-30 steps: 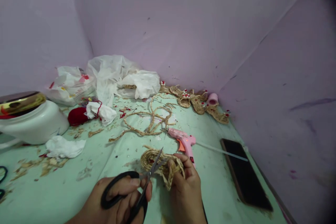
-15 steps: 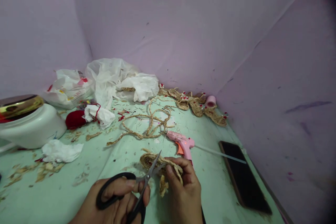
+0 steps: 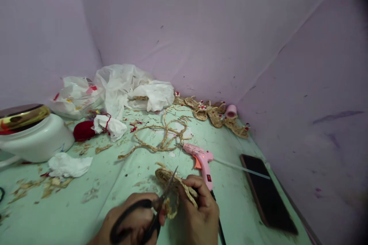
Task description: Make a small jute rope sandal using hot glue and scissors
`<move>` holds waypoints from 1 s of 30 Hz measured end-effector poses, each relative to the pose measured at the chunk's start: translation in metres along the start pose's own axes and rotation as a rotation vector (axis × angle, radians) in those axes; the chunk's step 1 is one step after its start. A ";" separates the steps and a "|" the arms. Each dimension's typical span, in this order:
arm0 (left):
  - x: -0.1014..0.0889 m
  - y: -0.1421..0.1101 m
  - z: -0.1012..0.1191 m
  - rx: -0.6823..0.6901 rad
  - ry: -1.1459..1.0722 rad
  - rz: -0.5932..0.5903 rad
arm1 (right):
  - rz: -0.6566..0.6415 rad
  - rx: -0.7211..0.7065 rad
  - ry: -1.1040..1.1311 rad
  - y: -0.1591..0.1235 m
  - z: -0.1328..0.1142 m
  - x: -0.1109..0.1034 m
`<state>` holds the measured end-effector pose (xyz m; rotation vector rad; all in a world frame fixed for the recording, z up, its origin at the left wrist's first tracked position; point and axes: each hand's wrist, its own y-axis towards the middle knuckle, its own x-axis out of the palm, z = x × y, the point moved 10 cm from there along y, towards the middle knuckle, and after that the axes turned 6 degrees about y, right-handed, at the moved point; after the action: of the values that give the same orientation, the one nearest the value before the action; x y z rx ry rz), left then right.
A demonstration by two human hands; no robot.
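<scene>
My left hand (image 3: 135, 214) is wrapped round a pair of scissors (image 3: 126, 218) with black handles, blades pointing up and away. My right hand (image 3: 201, 206) pinches a small coiled piece of braided straw (image 3: 165, 176) between thumb and fingers. The blades lie in front of this piece, and I cannot tell whether they touch it. A loose braid end (image 3: 171, 212) hangs below it, close to my left fingertips. Beyond my right hand lies a pink glue gun (image 3: 201, 157) with its small light glowing and a clear glue stick (image 3: 241, 168) out of its back.
A long braided straw cord (image 3: 156, 147) lies in loops farther back. Along the wall sit several woven straw pieces with beads (image 3: 215, 116) and a pink cylinder (image 3: 231, 111). A phone (image 3: 267, 195) lies right. At left are a white pot (image 3: 40, 141), red yarn (image 3: 83, 131) and plastic bags (image 3: 120, 84).
My left hand and the scissors have moved slightly right and down, and the blades look less spread. The loose braid end has shifted left toward my left fingertips. My right hand sits slightly lower.
</scene>
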<state>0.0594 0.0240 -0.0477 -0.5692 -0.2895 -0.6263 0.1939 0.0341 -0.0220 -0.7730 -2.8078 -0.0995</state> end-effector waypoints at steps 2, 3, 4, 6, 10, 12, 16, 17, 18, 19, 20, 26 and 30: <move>-0.006 0.002 0.003 0.015 0.200 0.042 | -0.011 0.042 0.014 0.001 0.006 0.000; -0.009 0.001 0.009 0.046 0.388 0.084 | -0.011 0.060 0.024 0.001 0.009 0.000; -0.011 -0.001 0.020 0.106 0.625 0.147 | -0.005 0.076 0.033 0.002 0.011 -0.001; -0.008 -0.010 0.045 0.260 1.065 0.279 | 0.010 0.113 0.055 0.002 0.014 -0.002; 0.001 -0.026 0.068 0.483 1.462 0.443 | 0.045 0.206 0.109 0.003 0.018 -0.002; 0.003 -0.027 0.070 0.560 1.480 0.442 | 0.066 0.235 0.132 0.003 0.018 -0.002; -0.008 -0.012 0.058 0.383 1.080 0.279 | -0.026 0.244 0.101 0.004 0.015 0.004; -0.012 -0.007 0.049 0.264 0.862 0.214 | -0.054 0.237 0.086 0.005 0.014 0.006; -0.011 -0.003 0.038 0.144 0.609 0.141 | -0.075 0.232 0.076 0.005 0.014 0.006; -0.007 -0.001 0.026 0.030 0.340 0.058 | -0.087 0.236 0.076 0.006 0.014 0.006; 0.002 0.000 0.017 -0.066 0.080 -0.034 | -0.091 0.245 0.090 0.006 0.016 0.007; 0.033 -0.001 0.013 -0.258 -0.694 -0.369 | -0.090 0.330 0.225 0.006 0.023 0.012; 0.041 -0.002 0.019 -0.189 -0.825 -0.440 | -0.070 0.246 0.126 0.009 0.013 0.011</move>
<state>0.0886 0.0143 -0.0143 -0.9446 -1.1627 -0.8239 0.1860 0.0488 -0.0324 -0.5902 -2.6611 0.1760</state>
